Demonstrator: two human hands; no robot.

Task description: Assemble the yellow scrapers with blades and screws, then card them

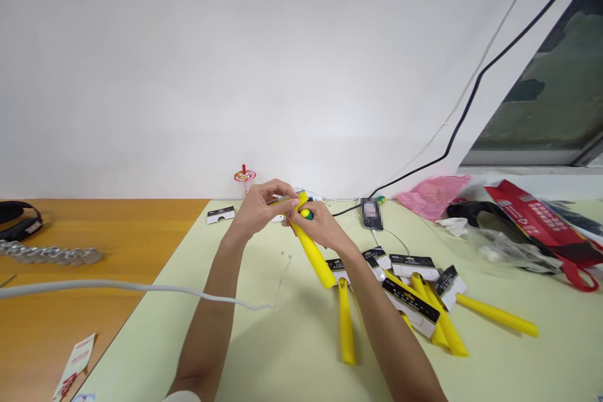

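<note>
My left hand (264,208) pinches the far end of a yellow-handled tool (315,254) between thumb and fingers. A thin grey edge shows by that hand, but the tool's head is mostly hidden. My right hand (321,225) closes around the same tool near its far end. A round yellow-and-green knob (307,214), perhaps a handle end, sticks out of the right fist. The yellow handle slopes down towards me above the pale green table. To the right of it lie several more yellow-handled tools (347,326) with black-and-white cards (411,306).
A loose black-and-white card (220,214) lies left of my hands. Behind are a phone (372,213) and cables. A pink bag (432,196) and a red packet (541,220) sit at right. A pale cable (117,287) crosses in front of my left arm.
</note>
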